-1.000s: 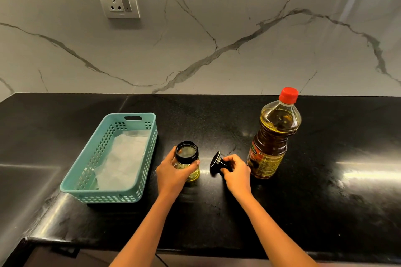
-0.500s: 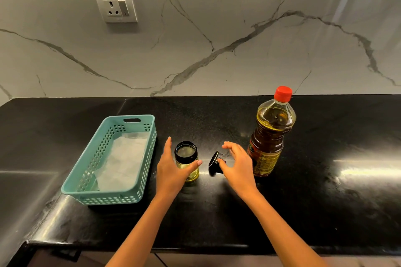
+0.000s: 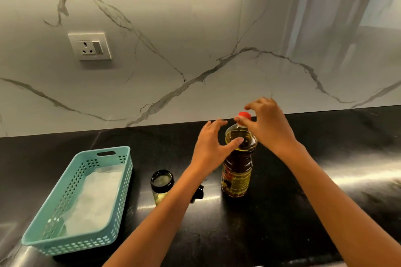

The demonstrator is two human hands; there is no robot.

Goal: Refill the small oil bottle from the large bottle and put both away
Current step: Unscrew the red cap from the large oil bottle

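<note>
Counter [image 3: 238, 234]: black and glossy; everything you need stands on it, and your forearms cross it from the near edge.
Basket [image 3: 76, 243]: teal, at your near left, holding only a white liner; neither bottle is in it.
Small bottle [image 3: 162, 182]: upright just right of the basket, mouth open, with a little pale oil at the bottom. It is not yet refilled.
Black lid [image 3: 198, 194]: off the small bottle and lying on the counter beside it, half hidden behind your left forearm.
Large bottle [image 3: 237, 171]: upright, right of the lid, still capped and well filled with oil.
Left hand [image 3: 211, 147]: open, fingers straight and spread, thumb laid across the large bottle's shoulder. It has no grip yet, though it looks ready to steady the bottle.
Right hand [image 3: 267, 123]: over the top of the large bottle, fingers curled over the cap and thumb on its near side. Blur hides how firm the hold is.
Red cap [image 3: 244, 115]: on the large bottle, between your right thumb and fingers.
Wall [image 3: 195, 28]: veined marble behind the counter, with a socket [image 3: 90, 46] at the upper left.
Progress: early. You have the small bottle open.
Left to do: uncap the large bottle, pour, close both, and put both away, probably in the basket.
</note>
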